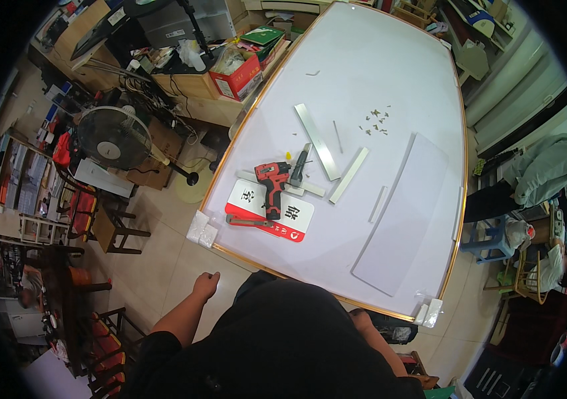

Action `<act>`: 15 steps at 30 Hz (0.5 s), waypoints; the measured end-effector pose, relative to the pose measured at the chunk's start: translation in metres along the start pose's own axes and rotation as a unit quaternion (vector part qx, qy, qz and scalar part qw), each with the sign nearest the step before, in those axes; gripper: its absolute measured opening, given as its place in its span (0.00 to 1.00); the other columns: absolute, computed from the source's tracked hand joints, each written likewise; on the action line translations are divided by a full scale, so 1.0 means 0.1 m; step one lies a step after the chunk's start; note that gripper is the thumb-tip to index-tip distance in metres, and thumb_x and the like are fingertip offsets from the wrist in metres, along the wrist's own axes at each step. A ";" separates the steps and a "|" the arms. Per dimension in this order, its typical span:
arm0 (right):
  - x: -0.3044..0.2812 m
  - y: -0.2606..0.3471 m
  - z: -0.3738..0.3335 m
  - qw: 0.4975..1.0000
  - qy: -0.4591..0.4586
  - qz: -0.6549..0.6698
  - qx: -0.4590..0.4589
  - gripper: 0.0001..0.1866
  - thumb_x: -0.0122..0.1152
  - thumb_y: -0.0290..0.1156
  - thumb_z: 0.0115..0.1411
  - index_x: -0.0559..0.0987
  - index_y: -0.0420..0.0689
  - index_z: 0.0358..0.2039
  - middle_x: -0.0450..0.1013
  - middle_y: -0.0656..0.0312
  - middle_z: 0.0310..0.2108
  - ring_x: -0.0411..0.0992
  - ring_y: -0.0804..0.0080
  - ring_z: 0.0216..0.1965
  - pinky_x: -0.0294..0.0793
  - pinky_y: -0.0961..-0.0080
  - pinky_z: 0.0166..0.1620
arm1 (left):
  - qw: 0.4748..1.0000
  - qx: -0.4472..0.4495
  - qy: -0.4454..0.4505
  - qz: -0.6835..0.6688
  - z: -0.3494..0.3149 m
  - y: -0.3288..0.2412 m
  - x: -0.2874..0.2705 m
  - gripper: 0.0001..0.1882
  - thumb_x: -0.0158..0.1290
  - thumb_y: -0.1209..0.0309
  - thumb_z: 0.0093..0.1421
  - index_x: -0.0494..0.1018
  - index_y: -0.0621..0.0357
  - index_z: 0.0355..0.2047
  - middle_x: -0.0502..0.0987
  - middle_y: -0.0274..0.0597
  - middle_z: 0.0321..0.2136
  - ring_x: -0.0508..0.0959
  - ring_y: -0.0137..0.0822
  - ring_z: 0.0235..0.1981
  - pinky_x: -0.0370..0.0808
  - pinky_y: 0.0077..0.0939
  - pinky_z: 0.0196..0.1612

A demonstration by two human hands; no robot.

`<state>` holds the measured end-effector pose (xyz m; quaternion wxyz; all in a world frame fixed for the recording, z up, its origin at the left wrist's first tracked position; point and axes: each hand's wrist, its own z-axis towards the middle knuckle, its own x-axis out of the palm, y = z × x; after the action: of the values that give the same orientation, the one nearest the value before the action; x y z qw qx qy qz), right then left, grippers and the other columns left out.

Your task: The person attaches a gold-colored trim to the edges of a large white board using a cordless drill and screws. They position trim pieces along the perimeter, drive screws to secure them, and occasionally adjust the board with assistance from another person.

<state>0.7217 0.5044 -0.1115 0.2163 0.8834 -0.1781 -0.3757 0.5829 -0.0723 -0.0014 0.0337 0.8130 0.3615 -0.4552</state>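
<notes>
My left hand point(206, 285) hangs beside my body, off the table's near left corner, with its fingers curled and nothing seen in them. At the table's front edge, my right hand point(362, 321) is low by my waist; its fingers are mostly hidden. On the white board-like tabletop point(336, 246) a red and black cordless drill point(272, 186) lies across a red and white sign plate point(300, 223). A grey and red hand tool point(249, 221) rests on the plate's lower left. Beside the drill is a black-handled tool point(300, 164).
Silver metal strips point(316, 141), a white bar point(349, 175), a thin rod point(338, 136) and several small screws point(378, 120) lie further back. A large white panel point(400, 216) sits at right. Left of the table stands a fan point(112, 136). Another person point(549, 169) is at far right.
</notes>
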 end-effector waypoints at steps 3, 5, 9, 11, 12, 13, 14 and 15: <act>0.02 -0.02 0.01 1.000 -0.005 -0.008 -0.012 0.17 0.52 0.43 0.68 0.83 0.48 0.44 0.81 0.45 0.45 0.79 0.44 0.47 0.81 0.55 0.50 | 1.000 0.001 0.000 -0.001 0.00 0.01 0.00 0.34 0.51 0.45 0.65 0.80 0.73 0.44 0.82 0.67 0.43 0.81 0.61 0.48 0.76 0.48 0.54; 0.02 -0.02 0.00 1.000 -0.007 -0.010 -0.017 0.16 0.52 0.43 0.68 0.83 0.48 0.44 0.81 0.45 0.45 0.80 0.44 0.47 0.81 0.55 0.50 | 1.000 0.003 -0.002 0.005 0.00 0.02 0.00 0.34 0.51 0.45 0.65 0.80 0.73 0.44 0.82 0.67 0.43 0.81 0.61 0.48 0.76 0.48 0.54; 0.00 0.00 -0.02 0.999 -0.005 -0.025 -0.024 0.15 0.52 0.42 0.68 0.83 0.49 0.45 0.81 0.45 0.45 0.80 0.44 0.47 0.81 0.54 0.49 | 1.000 0.006 -0.001 0.001 0.01 0.04 0.01 0.34 0.51 0.45 0.65 0.80 0.73 0.43 0.82 0.67 0.42 0.81 0.61 0.48 0.76 0.48 0.54; -0.01 0.01 -0.03 1.000 -0.005 -0.018 -0.013 0.16 0.52 0.42 0.67 0.83 0.49 0.45 0.81 0.45 0.45 0.80 0.44 0.47 0.81 0.54 0.50 | 1.000 0.008 -0.004 0.003 0.02 0.05 0.01 0.34 0.51 0.45 0.65 0.80 0.73 0.43 0.82 0.67 0.42 0.81 0.61 0.47 0.76 0.48 0.54; -0.01 0.01 -0.02 1.000 -0.007 -0.002 0.000 0.17 0.52 0.43 0.67 0.84 0.48 0.44 0.81 0.45 0.45 0.79 0.44 0.47 0.80 0.55 0.50 | 1.000 0.009 -0.003 0.002 0.02 0.06 0.01 0.34 0.51 0.45 0.65 0.80 0.73 0.43 0.82 0.67 0.42 0.81 0.61 0.47 0.76 0.48 0.54; 0.00 0.01 -0.02 1.000 -0.002 -0.005 0.013 0.18 0.53 0.44 0.67 0.84 0.46 0.44 0.81 0.44 0.45 0.79 0.44 0.48 0.80 0.55 0.51 | 1.000 0.011 -0.002 0.004 0.03 0.06 0.02 0.34 0.51 0.45 0.65 0.80 0.72 0.43 0.82 0.67 0.42 0.81 0.61 0.47 0.76 0.48 0.54; 0.00 0.01 -0.02 0.999 -0.009 0.038 0.033 0.20 0.53 0.46 0.67 0.84 0.45 0.43 0.81 0.44 0.45 0.79 0.44 0.48 0.79 0.55 0.52 | 1.000 0.014 -0.005 0.007 0.04 0.06 0.02 0.34 0.52 0.45 0.65 0.80 0.72 0.43 0.82 0.67 0.42 0.81 0.61 0.47 0.76 0.48 0.53; 0.01 0.01 -0.01 0.997 -0.009 0.063 0.052 0.21 0.53 0.47 0.66 0.85 0.43 0.42 0.81 0.44 0.45 0.79 0.43 0.48 0.79 0.55 0.53 | 1.000 0.012 -0.001 0.004 0.04 0.06 0.02 0.34 0.52 0.45 0.65 0.80 0.72 0.43 0.82 0.67 0.42 0.81 0.61 0.47 0.76 0.48 0.53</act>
<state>0.7228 0.5034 -0.1105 0.1917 0.8769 -0.2546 -0.3597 0.5845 -0.0775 -0.0072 0.0265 0.8142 0.3528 -0.4603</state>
